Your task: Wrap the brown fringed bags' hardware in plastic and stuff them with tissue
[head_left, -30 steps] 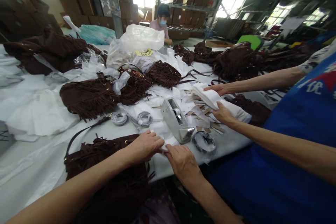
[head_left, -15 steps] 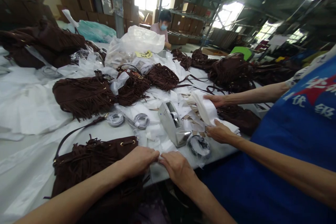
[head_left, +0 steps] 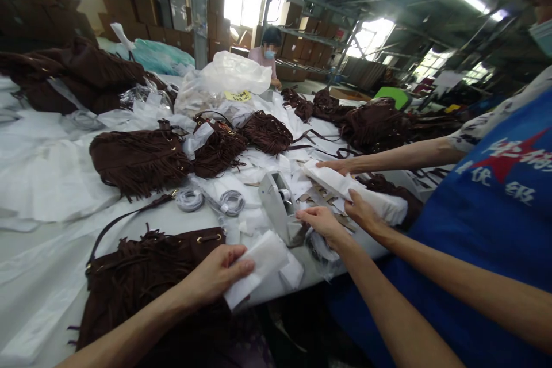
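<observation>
My left hand (head_left: 219,276) grips a folded piece of white paper (head_left: 259,264) between thumb and fingers, over the table's front edge. My right hand (head_left: 323,225) is at the cutting end of a grey tape dispenser (head_left: 275,207), its thumb and finger pinched together; whatever lies between them is too small to make out. Beside that hand is a wrapped roll (head_left: 319,247), partly covered by it. A dark brown fringed handbag (head_left: 155,276), with gold eyelets and a strap, lies under and left of my left forearm.
At right, a co-worker in a blue apron (head_left: 495,195) holds a stack of folded white paper (head_left: 379,204) close to my right hand. More fringed bags (head_left: 138,158), coiled grey cords (head_left: 232,202) and a clear plastic bag (head_left: 235,72) cover the table. Another person (head_left: 263,57) is behind.
My hands were together at the table edge. The left now holds the folded paper in plain sight; the right has moved right and up to the tape dispenser. The co-worker's stack has tilted flatter.
</observation>
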Available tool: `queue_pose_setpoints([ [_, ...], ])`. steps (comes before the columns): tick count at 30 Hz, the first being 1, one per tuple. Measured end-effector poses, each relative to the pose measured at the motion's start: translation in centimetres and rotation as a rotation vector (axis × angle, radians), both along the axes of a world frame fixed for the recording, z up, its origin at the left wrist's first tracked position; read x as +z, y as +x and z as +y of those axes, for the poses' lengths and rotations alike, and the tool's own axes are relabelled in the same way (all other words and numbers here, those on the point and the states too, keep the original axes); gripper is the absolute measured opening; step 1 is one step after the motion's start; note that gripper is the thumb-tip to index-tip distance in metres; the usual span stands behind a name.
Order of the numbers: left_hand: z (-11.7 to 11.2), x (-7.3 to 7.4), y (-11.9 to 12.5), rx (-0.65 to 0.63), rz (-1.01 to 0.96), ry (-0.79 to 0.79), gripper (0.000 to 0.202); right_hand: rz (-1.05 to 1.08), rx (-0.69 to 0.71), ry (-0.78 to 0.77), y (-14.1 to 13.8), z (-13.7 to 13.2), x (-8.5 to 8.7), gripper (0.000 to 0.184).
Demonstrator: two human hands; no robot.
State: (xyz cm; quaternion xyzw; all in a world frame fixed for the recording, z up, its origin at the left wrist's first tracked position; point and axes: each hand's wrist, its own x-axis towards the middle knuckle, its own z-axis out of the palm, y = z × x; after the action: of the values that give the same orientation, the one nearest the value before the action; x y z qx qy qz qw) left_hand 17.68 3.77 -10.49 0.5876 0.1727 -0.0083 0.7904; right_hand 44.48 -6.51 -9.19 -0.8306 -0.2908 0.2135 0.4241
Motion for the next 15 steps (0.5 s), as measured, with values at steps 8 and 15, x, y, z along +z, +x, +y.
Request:
queue_pose_setpoints([
  [8,-0.6,-1.5,-0.6,-0.003,-0.037,0.104,0.049,0.022,-0.073,0.123,-0.8,-1.8,1.5,0.036],
  [15,-0.6,-2.2,-0.7,-0.004,-0.038,0.202,0.049,-0.024,-0.162,0.194,-2.7,-6.3,0.5,0.040],
])
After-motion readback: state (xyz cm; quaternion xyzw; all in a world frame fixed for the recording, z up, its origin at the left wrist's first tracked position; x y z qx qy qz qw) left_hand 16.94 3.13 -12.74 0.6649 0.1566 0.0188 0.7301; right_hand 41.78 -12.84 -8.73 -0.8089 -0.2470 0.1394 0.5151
